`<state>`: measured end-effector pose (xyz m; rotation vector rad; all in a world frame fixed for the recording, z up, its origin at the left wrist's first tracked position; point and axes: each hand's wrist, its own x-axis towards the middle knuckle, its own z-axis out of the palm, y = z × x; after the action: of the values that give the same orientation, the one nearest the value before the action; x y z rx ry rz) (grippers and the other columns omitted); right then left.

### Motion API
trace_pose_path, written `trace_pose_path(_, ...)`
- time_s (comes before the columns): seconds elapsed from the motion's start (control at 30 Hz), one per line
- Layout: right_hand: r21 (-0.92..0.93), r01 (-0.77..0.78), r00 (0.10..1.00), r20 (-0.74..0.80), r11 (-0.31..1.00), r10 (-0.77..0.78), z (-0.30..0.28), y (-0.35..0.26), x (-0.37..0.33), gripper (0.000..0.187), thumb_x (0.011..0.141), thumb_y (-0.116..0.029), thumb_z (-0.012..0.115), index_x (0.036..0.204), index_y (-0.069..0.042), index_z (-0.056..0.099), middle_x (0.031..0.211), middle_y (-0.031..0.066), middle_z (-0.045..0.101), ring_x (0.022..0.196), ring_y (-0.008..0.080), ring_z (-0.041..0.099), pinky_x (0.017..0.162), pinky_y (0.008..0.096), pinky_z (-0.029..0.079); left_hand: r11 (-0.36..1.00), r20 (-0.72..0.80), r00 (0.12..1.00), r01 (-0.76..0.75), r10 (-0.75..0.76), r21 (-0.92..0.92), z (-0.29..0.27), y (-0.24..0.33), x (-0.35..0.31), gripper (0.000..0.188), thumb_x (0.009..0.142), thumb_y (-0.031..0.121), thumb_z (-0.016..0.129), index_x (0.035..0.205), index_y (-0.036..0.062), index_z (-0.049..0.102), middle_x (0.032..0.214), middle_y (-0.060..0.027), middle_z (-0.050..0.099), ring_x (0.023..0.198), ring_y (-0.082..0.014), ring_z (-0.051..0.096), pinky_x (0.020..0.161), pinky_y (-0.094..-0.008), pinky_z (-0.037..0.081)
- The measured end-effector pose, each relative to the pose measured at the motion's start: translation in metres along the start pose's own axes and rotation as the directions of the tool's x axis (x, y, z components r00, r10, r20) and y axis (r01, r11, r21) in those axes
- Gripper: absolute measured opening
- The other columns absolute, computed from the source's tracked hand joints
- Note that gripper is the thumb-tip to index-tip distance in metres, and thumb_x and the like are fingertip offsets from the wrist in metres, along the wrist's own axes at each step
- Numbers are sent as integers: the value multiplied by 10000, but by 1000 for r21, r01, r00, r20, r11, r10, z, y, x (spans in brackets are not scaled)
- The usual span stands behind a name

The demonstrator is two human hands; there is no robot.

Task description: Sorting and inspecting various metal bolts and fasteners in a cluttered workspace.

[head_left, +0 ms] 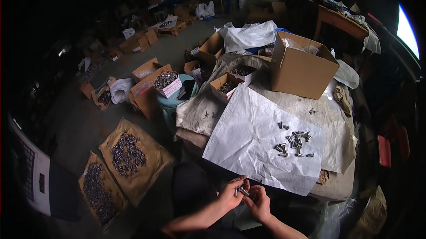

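My two hands meet in front of the sheet's near edge, low in the picture. A few shiny metal bolts (242, 191) lie across the fingers of my left hand (230, 194), which is closed around them. My right hand (260, 202) is beside it with fingers curled, its thumb and fingertips at the end of one bolt. Its palm is partly hidden. Beyond them, a white woven plastic sheet (244, 137) covers the near part of the work surface. On its right half, several loose bolts (296, 141) lie in a scattered group.
A large cardboard box (304, 68) stands behind the sheet. Small open boxes of metal parts (225, 87) are to its left. A teal stool (171, 101) bears another filled box (167, 82) and a dark phone (187, 89). Bolts cover brown sacks (153, 157) on the floor at left.
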<state>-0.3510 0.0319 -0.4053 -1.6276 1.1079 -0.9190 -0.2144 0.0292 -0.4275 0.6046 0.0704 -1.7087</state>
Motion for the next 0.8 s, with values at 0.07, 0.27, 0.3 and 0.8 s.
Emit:
trace_pose_path(0.07, 18, -7, 1000, 2, 1000, 7, 1, 1, -1, 333, 716, -86, 685, 964, -34, 470, 647, 24, 533, 528, 70, 467, 493, 216, 406, 999, -87, 996, -23, 26, 30, 6, -3, -3, 161, 812, 36, 492, 956, -18, 536, 841, -115, 566, 803, -214, 549, 744, -289, 441)
trace_pose_path(0.27, 190, 5, 1000, -9, 982, -3, 3, 12, -5, 199, 741, -55, 654, 888, -3, 531, 737, 41, 593, 609, 76, 522, 579, 198, 438, 985, -137, 990, 58, -36, 162, -1, -6, -18, 190, 818, 30, 471, 994, -17, 524, 933, -119, 573, 901, -221, 553, 816, -327, 442)
trace_pose_path(0.3, 233, -37, 999, 1, 972, 38, 2, 12, -6, 164, 747, -50, 646, 867, 3, 548, 761, 38, 605, 630, 80, 532, 604, 195, 442, 976, -153, 986, 93, -63, 198, -1, -5, -21, 204, 819, 30, 466, 1010, -18, 520, 959, -121, 571, 915, -221, 551, 831, -341, 440)
trace_pose_path(0.8, 763, -410, 912, 359, 500, 200, -34, -5, 3, 151, 778, -46, 605, 919, -18, 558, 713, -19, 546, 536, 20, 425, 451, 164, 320, 816, 20, 979, 159, -204, 556, 33, 31, -56, 316, 816, 6, 508, 1131, -1, 489, 992, -105, 579, 846, -189, 593, 605, -225, 476)
